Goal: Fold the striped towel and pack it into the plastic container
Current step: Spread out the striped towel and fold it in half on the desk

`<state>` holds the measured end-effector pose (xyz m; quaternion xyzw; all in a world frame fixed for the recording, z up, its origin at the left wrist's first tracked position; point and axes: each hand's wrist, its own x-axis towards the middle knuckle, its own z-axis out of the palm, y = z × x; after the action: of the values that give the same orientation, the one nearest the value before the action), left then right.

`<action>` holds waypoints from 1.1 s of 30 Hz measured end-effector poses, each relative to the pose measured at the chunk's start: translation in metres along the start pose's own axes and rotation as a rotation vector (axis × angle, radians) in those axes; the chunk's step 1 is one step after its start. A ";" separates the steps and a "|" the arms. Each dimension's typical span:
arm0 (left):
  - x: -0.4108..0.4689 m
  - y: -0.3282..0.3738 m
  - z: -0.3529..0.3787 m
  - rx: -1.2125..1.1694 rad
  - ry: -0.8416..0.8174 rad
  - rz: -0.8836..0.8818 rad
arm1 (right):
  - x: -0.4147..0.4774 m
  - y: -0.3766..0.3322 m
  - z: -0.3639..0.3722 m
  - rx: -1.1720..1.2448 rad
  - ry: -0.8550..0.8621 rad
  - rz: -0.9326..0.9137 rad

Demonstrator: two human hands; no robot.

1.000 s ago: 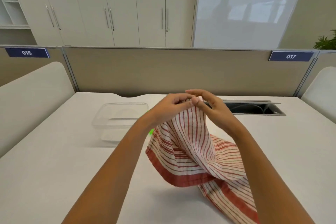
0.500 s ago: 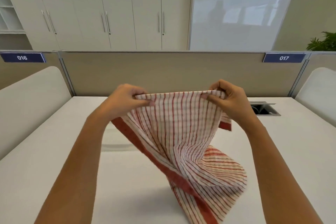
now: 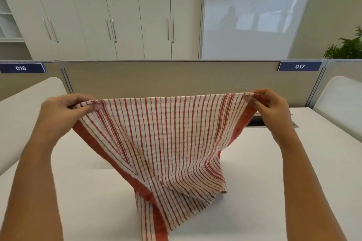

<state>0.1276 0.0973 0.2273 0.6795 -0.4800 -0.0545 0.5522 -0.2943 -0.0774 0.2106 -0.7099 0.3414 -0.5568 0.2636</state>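
Striped towel, spread for first fold; both hands pinching its top edge.

Nearest: the towel's lower end, bunched and twisted on the plain white counter (image 3: 264,191). Above it, the red-and-white striped cotton towel (image 3: 166,143) hangs taut between the left hand (image 3: 64,109), closed on one top corner, and the right hand (image 3: 272,107), closed on the other. Advice: lift until the tail untwists and hangs flat, keep the top edge level, then bring corner to corner. Beyond: a grey-beige fabric partition (image 3: 176,78). Plastic container: not visible, possibly hidden behind the cloth.
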 end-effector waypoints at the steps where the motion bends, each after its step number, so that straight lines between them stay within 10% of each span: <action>1: -0.001 -0.004 -0.003 -0.127 0.018 -0.015 | -0.001 -0.005 -0.001 0.113 -0.005 0.038; 7: -0.010 -0.027 -0.002 -0.832 -0.053 -0.049 | 0.001 -0.014 -0.014 0.583 -0.102 0.193; 12: 0.000 -0.036 0.045 -0.155 0.113 -0.229 | 0.008 0.001 0.011 -0.186 0.175 0.274; 15: -0.001 -0.014 0.072 -0.292 0.190 -0.226 | 0.003 -0.008 0.030 -0.114 0.222 0.321; 25: -0.033 0.092 0.148 -0.875 -0.324 -0.312 | -0.023 -0.075 0.099 0.540 -0.252 0.320; 33: -0.035 0.096 0.139 -1.044 -0.493 -0.326 | -0.028 -0.073 0.094 0.488 -0.409 0.186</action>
<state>-0.0322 0.0320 0.2345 0.3506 -0.3934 -0.5229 0.6700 -0.1933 -0.0107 0.2262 -0.6885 0.2012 -0.4419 0.5387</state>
